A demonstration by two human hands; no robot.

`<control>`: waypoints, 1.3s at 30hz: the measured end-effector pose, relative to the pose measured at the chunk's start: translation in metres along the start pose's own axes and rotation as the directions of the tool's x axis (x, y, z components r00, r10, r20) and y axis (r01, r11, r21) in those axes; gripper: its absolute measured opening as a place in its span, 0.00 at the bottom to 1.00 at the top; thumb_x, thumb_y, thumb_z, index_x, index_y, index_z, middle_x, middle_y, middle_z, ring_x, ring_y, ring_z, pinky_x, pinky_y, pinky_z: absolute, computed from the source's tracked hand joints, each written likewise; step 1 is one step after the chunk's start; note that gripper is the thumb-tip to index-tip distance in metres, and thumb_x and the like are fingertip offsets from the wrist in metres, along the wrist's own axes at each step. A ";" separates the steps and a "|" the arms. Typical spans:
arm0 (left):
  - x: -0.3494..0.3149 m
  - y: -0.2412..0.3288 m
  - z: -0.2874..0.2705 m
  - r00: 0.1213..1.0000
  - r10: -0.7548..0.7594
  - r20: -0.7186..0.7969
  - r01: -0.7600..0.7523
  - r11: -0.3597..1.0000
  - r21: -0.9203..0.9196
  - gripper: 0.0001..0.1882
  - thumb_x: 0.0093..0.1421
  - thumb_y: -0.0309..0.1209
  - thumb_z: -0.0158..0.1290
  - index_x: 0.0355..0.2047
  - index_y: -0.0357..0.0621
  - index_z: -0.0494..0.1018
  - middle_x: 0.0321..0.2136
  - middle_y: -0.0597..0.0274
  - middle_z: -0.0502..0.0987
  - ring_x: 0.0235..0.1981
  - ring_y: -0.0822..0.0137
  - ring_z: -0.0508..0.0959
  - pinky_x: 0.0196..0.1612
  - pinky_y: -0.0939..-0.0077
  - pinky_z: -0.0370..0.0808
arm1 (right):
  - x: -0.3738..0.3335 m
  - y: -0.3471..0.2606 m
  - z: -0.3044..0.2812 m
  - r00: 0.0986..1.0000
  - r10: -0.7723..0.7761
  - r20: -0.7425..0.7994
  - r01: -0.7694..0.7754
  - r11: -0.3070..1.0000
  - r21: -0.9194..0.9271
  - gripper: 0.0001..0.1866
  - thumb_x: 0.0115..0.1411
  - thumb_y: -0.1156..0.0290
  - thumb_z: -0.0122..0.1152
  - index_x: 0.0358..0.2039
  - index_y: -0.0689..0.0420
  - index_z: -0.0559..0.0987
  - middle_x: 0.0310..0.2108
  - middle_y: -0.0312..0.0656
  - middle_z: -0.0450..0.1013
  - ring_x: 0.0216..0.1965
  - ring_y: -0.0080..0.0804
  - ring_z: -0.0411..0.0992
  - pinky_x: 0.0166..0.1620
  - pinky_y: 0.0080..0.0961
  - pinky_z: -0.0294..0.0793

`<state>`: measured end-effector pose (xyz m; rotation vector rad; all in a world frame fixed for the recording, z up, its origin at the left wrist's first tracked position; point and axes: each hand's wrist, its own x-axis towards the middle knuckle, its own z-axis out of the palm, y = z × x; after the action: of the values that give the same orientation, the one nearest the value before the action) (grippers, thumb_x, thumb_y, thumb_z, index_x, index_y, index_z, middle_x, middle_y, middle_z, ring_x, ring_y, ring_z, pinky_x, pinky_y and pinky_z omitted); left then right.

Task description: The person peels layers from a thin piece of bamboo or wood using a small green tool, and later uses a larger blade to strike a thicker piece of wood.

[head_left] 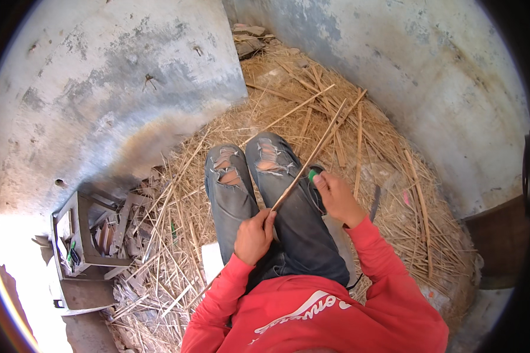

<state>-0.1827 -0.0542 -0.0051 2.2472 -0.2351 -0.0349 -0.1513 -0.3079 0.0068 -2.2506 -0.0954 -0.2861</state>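
My left hand (254,236) is closed around a long, thin wooden strip (308,163) above my thighs. From that hand the strip slants up and to the right, past my knees. Close to its middle, my right hand (339,199) grips a small green-handled tool (313,175), thumb up along the green part. A dark part of this tool shows beside the strip; its working end is mostly hidden, and I cannot tell whether it touches the strip.
Wood strips and shavings (359,135) litter the floor around my legs. A weathered metal wall (118,82) curves around the left and another wall (430,76) the right. A dark frame (91,253) holding scraps stands at left. A grey flat strip (376,201) lies beyond my right wrist.
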 end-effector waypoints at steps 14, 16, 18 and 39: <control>-0.006 -0.001 -0.016 0.995 0.090 0.041 -0.095 0.981 0.172 0.10 0.66 0.33 0.58 0.43 0.41 0.81 0.26 0.39 0.79 0.29 0.37 0.80 0.32 0.49 0.75 | -0.022 -0.005 0.047 0.984 0.122 0.131 -0.076 0.948 -0.310 0.32 0.73 0.44 0.47 0.27 0.61 0.79 0.22 0.62 0.76 0.28 0.68 0.76 0.34 0.59 0.75; -0.014 -0.005 -0.028 0.994 0.098 0.056 -0.107 0.976 0.189 0.10 0.66 0.33 0.58 0.43 0.41 0.81 0.26 0.38 0.79 0.28 0.38 0.80 0.32 0.50 0.75 | -0.019 -0.005 0.046 0.984 0.126 0.124 -0.083 0.949 -0.303 0.32 0.73 0.44 0.47 0.27 0.61 0.79 0.22 0.63 0.75 0.28 0.68 0.76 0.33 0.59 0.75; -0.031 -0.012 -0.040 0.994 0.094 0.052 -0.104 0.970 0.221 0.09 0.67 0.34 0.57 0.42 0.43 0.79 0.25 0.43 0.79 0.27 0.39 0.80 0.30 0.48 0.75 | -0.016 0.001 0.044 0.985 0.130 0.110 -0.093 0.951 -0.295 0.32 0.74 0.44 0.47 0.27 0.62 0.79 0.21 0.63 0.75 0.27 0.67 0.76 0.33 0.59 0.74; -0.106 -0.084 -0.093 0.999 0.031 0.029 -0.034 0.993 0.109 0.08 0.64 0.28 0.61 0.40 0.36 0.82 0.23 0.42 0.78 0.23 0.44 0.81 0.27 0.59 0.75 | 0.017 0.011 -0.041 0.985 0.157 0.075 -0.166 0.976 0.143 0.29 0.75 0.47 0.50 0.51 0.66 0.79 0.33 0.48 0.79 0.32 0.38 0.76 0.39 0.36 0.74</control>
<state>-0.2639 0.0880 -0.0168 2.3523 -0.2948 -0.0360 -0.1405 -0.3468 0.0276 -2.1049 0.0323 -0.1159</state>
